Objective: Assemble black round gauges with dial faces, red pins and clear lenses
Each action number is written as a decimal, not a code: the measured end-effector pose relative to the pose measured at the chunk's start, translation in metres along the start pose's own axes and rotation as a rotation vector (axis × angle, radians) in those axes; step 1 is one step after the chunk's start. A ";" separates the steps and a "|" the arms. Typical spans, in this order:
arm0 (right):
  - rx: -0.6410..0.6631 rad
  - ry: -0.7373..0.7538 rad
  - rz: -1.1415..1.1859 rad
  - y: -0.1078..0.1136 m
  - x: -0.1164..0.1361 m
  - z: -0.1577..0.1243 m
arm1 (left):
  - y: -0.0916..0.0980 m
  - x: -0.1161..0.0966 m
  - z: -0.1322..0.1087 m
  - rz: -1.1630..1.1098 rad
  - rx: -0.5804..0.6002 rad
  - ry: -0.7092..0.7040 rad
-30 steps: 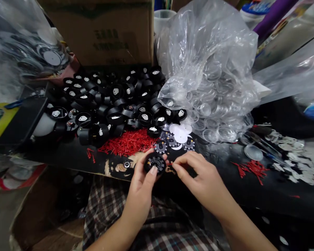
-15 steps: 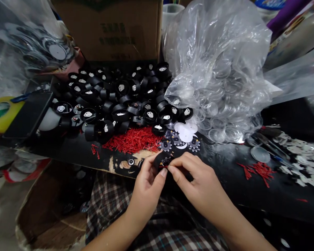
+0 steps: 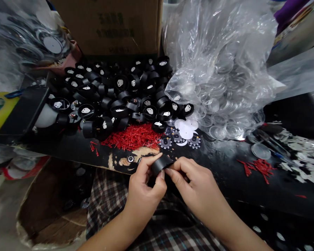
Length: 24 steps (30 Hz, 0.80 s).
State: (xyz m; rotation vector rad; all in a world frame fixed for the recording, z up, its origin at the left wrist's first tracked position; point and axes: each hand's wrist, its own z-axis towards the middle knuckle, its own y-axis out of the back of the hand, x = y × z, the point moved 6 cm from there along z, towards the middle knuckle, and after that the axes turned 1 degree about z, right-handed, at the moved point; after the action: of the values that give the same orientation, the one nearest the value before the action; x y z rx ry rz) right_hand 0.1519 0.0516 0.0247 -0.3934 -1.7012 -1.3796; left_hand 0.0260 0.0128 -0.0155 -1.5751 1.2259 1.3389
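Note:
Between my two hands is a round black casing (image 3: 161, 164), tilted so its smooth outer wall faces me. My left hand (image 3: 146, 181) pinches its left side between thumb and fingers. The fingertips of my right hand (image 3: 192, 177) are closed at the casing's right edge; whatever they might hold inside it is hidden. Just beyond my hands lie printed black dials (image 3: 165, 142) and white discs (image 3: 185, 131). A heap of small red clock hands (image 3: 132, 136) spreads beside them on the dark tabletop (image 3: 219, 157).
Many black casings (image 3: 120, 83) are piled behind the red heap, before a cardboard box (image 3: 107, 28). A plastic bag of clear lenses (image 3: 225, 76) stands at right. More red pieces (image 3: 263, 169), white plates (image 3: 308, 157) and tweezers (image 3: 273, 144) lie far right. A phone (image 3: 24, 109) leans at left.
The casing has been turned in my hands: its dial face showed before, and now its outer wall does. Both hands stay in nearly the same place.

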 end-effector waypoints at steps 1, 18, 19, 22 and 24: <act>0.010 -0.009 -0.010 0.000 -0.001 0.001 | -0.001 0.002 0.001 -0.032 0.013 0.031; -0.091 0.179 -0.255 0.001 0.009 0.019 | -0.008 0.042 -0.006 -0.434 -0.097 0.552; -0.098 0.131 -0.239 0.003 0.007 0.020 | -0.009 0.045 -0.007 -0.442 -0.115 0.565; -0.010 0.045 -0.111 0.012 -0.007 0.020 | -0.015 0.043 -0.001 -0.397 -0.007 0.442; 0.004 0.009 -0.074 0.029 -0.028 0.021 | -0.019 0.039 0.003 -0.413 0.073 0.404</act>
State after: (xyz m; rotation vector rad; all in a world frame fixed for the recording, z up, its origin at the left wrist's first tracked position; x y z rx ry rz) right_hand 0.1791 0.0877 0.0211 -0.3239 -1.7258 -1.4293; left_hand 0.0436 0.0127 -0.0548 -1.9743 1.0781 0.7295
